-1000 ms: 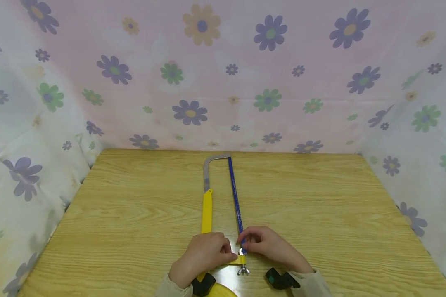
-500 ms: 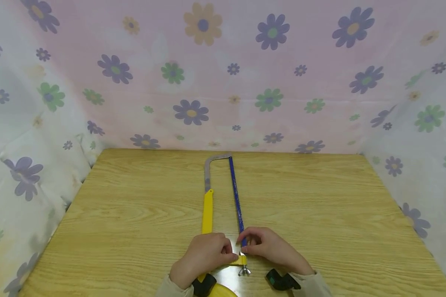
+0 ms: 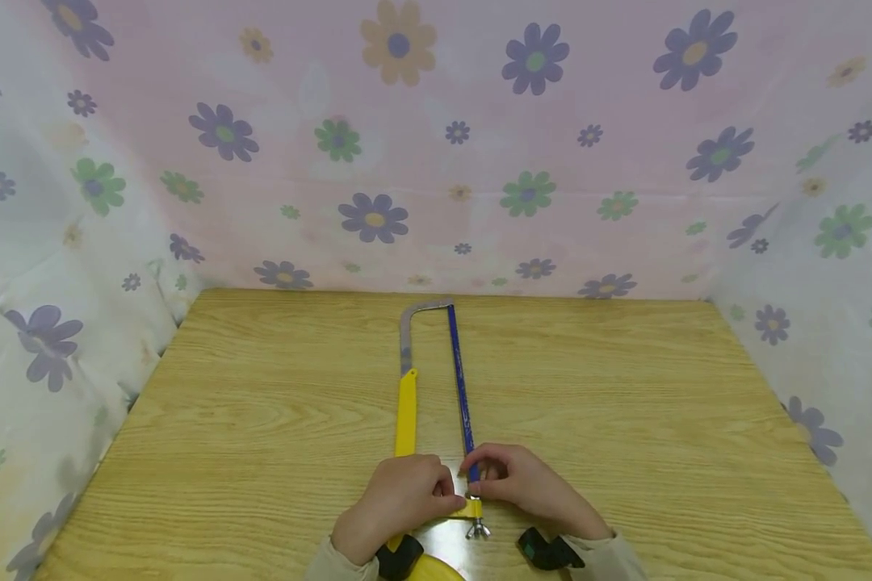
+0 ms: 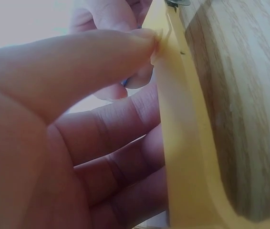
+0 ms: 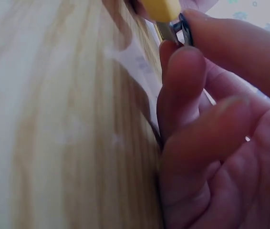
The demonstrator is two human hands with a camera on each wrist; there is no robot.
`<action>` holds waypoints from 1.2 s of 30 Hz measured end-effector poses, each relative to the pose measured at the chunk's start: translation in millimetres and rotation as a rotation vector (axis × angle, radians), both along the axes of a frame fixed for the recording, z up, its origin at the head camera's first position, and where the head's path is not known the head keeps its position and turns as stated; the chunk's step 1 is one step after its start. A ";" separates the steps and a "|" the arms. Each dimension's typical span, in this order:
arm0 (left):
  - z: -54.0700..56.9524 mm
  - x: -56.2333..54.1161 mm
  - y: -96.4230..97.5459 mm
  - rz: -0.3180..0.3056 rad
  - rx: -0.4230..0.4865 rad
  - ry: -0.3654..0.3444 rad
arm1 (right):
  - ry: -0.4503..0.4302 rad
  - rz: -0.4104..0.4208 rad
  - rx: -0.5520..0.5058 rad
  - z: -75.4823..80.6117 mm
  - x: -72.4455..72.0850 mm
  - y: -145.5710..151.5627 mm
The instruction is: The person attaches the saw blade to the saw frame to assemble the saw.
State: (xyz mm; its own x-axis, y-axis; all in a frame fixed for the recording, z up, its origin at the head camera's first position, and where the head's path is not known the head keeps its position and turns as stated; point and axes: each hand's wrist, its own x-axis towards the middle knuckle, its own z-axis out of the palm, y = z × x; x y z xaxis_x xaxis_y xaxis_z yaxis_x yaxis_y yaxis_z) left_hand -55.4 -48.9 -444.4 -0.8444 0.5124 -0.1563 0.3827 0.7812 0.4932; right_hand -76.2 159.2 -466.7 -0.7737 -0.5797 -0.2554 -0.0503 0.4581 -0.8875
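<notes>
A hacksaw with a yellow-and-grey frame (image 3: 405,415) lies lengthwise on the table, its curved grey end pointing away. Its blue blade (image 3: 459,371) runs along the right side, from the far tip down to the near yellow arm. My left hand (image 3: 401,496) grips that near arm (image 4: 185,124), thumb on one face and fingers behind. With thumb and fingers, my right hand (image 3: 519,484) pinches the near end of the blade, right beside the metal holder (image 5: 166,31). A wing nut (image 3: 478,528) sticks out of the yellow arm toward me. The saw's handle (image 3: 436,569) is partly cut off by the lower edge.
The wood-grain table (image 3: 625,403) carries the saw. Flowered cloth (image 3: 436,161) hangs behind it and at both sides. A black wrist camera (image 3: 400,557) sits on the left wrist and another one (image 3: 548,550) on the right.
The near end of the blade and my right fingertips have shifted very slightly left. My left hand keeps its hold on the yellow arm.
</notes>
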 end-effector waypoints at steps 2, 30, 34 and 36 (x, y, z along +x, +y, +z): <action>0.1 0.0 0.0 -0.002 0.000 0.004 | 0.007 -0.009 0.014 2.7 1.5 -2.4; 1.4 1.3 0.0 -0.004 -0.009 0.019 | -0.049 -0.059 -0.087 2.5 4.1 7.6; 0.6 1.4 0.3 -0.006 -0.008 0.018 | -0.106 -0.088 -0.120 0.9 13.5 12.1; 0.2 1.8 0.5 -0.009 -0.009 0.017 | -0.121 -0.070 -0.135 0.1 19.4 14.2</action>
State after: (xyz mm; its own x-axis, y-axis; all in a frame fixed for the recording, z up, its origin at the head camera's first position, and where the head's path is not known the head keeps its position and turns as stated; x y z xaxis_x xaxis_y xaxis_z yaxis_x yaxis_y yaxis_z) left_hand -53.6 -48.4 -444.2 -0.8423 0.5186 -0.1468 0.3978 0.7820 0.4798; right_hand -56.9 173.3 -466.6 -0.7817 -0.5609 -0.2728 0.0885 0.3332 -0.9387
